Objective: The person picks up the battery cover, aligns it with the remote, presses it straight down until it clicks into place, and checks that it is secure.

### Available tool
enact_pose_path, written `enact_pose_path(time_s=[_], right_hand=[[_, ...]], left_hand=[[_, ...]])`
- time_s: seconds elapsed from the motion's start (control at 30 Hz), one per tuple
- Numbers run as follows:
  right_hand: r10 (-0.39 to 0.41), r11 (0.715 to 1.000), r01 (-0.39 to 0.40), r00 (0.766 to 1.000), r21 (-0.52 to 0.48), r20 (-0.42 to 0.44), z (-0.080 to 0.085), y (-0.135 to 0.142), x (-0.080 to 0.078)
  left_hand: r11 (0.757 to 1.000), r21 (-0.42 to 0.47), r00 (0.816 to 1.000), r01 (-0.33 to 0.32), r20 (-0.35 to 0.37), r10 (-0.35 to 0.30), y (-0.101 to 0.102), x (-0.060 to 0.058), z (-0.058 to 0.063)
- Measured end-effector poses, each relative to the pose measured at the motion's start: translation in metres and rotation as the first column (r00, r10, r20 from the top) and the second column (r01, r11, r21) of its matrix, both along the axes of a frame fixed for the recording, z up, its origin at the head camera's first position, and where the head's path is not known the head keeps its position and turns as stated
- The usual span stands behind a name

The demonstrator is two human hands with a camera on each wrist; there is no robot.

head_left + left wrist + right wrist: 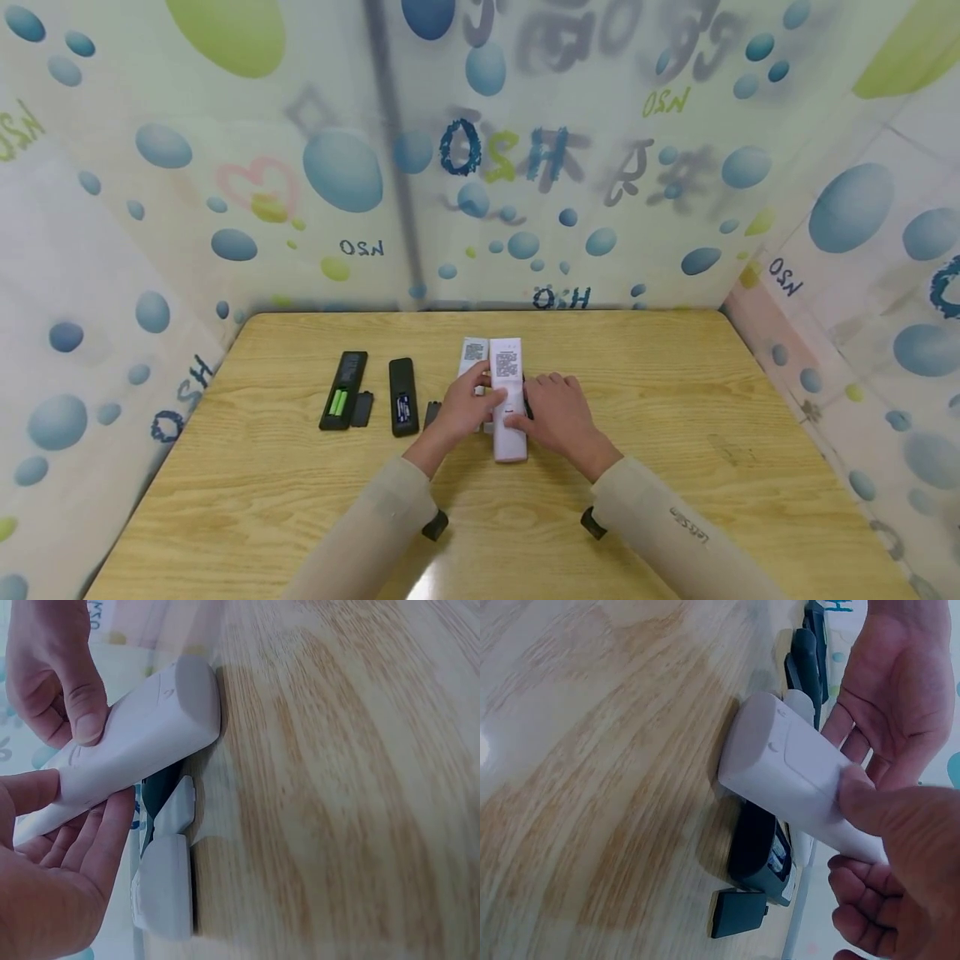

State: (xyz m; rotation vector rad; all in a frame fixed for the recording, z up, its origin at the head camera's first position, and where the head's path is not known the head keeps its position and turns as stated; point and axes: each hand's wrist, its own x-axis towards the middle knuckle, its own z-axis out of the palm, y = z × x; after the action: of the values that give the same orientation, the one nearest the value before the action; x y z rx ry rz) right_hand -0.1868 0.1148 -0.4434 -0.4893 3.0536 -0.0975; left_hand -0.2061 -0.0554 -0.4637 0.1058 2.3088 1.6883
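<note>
A white remote control (509, 442) lies back side up between the hands, its near end tipped close over the table. My left hand (467, 404) grips it from the left, thumb on its back and fingers beneath, as the left wrist view shows. On the other side, my right hand (558, 412) holds it with the thumb (861, 801) pressed on the battery cover (814, 761) and the fingers curled at its edge. A second white remote (166, 881) lies left of it, partly hidden by the left hand, with a small white cover (177, 806) beside it.
Two black remotes, one with green batteries (339, 402) and one with dark batteries (402, 408), lie at left. Black covers (362, 409) (432, 412) lie beside them. Another black remote (756, 844) and cover (739, 913) lie near the right hand. A patterned curtain (487, 250) hangs behind the table.
</note>
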Motion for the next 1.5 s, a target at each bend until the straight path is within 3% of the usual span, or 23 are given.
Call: enact_pose_path(time_s=[0.93,1.5], right_hand=[[-0.056,0.998,0.057,0.998,0.019,-0.010,0.0001,-0.0089,-0.0020],[-0.044,0.999,0.044,0.999,-0.022,-0.005,-0.0034,-0.0069,0.0006]], left_hand=[[0.996,-0.089,0.998,0.017,-0.053,-0.022,-0.0054,0.0060,0.0030],[1.000,-0.022,0.999,-0.002,-0.042,0.001,-0.0053,0.0062,0.0026]])
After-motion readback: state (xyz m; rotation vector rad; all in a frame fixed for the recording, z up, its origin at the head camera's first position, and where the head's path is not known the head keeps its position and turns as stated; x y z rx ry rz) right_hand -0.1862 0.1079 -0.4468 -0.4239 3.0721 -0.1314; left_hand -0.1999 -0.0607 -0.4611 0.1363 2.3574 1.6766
